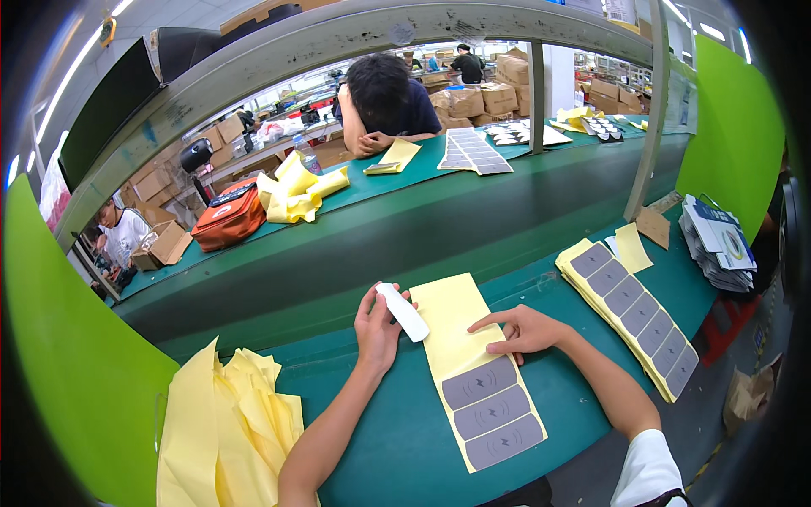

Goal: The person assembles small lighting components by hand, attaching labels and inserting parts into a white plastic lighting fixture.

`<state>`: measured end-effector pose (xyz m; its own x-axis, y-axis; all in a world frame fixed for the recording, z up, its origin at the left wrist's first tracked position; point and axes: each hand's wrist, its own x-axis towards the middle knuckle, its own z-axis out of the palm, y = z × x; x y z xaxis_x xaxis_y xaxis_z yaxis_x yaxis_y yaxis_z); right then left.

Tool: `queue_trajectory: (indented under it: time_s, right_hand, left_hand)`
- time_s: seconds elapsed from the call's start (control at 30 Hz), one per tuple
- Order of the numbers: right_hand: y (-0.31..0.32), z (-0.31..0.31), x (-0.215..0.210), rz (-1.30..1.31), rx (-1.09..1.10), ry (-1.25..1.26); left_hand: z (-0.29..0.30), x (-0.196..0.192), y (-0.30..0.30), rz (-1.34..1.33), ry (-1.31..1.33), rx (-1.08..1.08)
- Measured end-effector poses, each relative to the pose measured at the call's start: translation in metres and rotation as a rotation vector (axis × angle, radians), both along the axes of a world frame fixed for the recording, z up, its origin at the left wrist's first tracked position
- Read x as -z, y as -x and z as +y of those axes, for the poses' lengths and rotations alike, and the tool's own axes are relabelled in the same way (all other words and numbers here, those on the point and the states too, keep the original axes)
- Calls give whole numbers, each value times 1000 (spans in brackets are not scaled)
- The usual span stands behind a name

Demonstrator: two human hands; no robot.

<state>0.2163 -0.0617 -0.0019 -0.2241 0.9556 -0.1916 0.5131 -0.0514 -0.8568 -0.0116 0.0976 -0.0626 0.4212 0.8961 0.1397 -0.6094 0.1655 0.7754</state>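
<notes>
My left hand [376,325] grips a small white oblong device [403,311] just above the green table. In front of me lies a yellow backing sheet [456,329] with three grey rounded stickers [492,412] on its near half; its far half is bare. My right hand [524,329] lies flat on the sheet's right edge, fingers spread, pressing it down. The white device hovers over the sheet's top left corner.
A heap of bare yellow sheets [224,422] lies at my left. A stack of sticker sheets [629,313] sits at my right, a pile of printed bags [718,241] beyond. Across the dark conveyor belt [405,228] a person [384,101] leans on the far table near an orange bag [230,218].
</notes>
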Motion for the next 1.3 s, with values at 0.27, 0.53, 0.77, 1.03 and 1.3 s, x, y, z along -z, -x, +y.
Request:
queue_trajectory:
  time_s: [0.27,0.53,0.77,1.03,1.3]
  right_hand:
    - [-5,-5,-4,-64,-83,88]
    - [-9,-5,-9,-190,-67,125]
    - [-13,2,10,-74,201,-51]
    - [-17,7,32,35,415,-210]
    - [-12,11,36,65,430,-189]
  left_hand:
    - [1,0,-2,14,-29,8]
    - [4,1,0,11,-10,-9]
    - [2,4,1,65,-62,15]
    - [1,5,-5,51,-42,64]
    - [2,2,0,61,-32,67]
